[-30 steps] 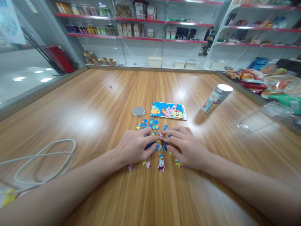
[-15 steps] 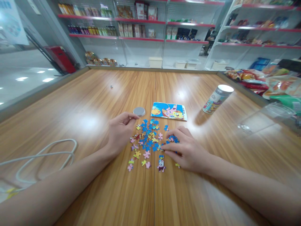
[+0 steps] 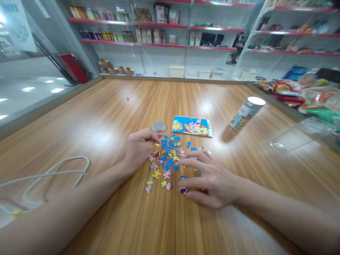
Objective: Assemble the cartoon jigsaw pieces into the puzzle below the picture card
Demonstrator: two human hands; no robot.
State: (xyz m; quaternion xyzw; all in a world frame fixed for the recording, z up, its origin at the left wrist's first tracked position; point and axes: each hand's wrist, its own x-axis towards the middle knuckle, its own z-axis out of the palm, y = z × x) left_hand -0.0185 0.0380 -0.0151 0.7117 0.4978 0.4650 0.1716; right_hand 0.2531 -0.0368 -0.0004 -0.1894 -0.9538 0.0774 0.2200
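Loose jigsaw puzzle pieces (image 3: pixel 168 161), blue, yellow and pink, are spread on the wooden table. My left hand (image 3: pixel 140 147) is closed at their upper left edge, thumb and forefinger pressed together; whatever may be between them is hidden. On the right, my right hand (image 3: pixel 209 179) is open, its fingers apart. Its fingertips lie over a small joined puzzle section (image 3: pixel 183 190) with a printed face, partly covering it. More blue pieces beside this hand are partly hidden by it. Just beyond the pieces lies a picture card (image 3: pixel 191 126) with a cartoon scene.
A round metal lid (image 3: pixel 158 126) lies left of the card. A printed cylindrical can (image 3: pixel 247 112) stands to the right, near a clear plastic box (image 3: pixel 300 136). White cable (image 3: pixel 55 172) loops at the left. Snack bags (image 3: pixel 289 90) sit beyond the right edge; stocked shelves stand behind.
My right hand has spread its fingers and come toward me, now over the joined section that was uncovered. My left hand has shifted slightly right, toward the pieces.
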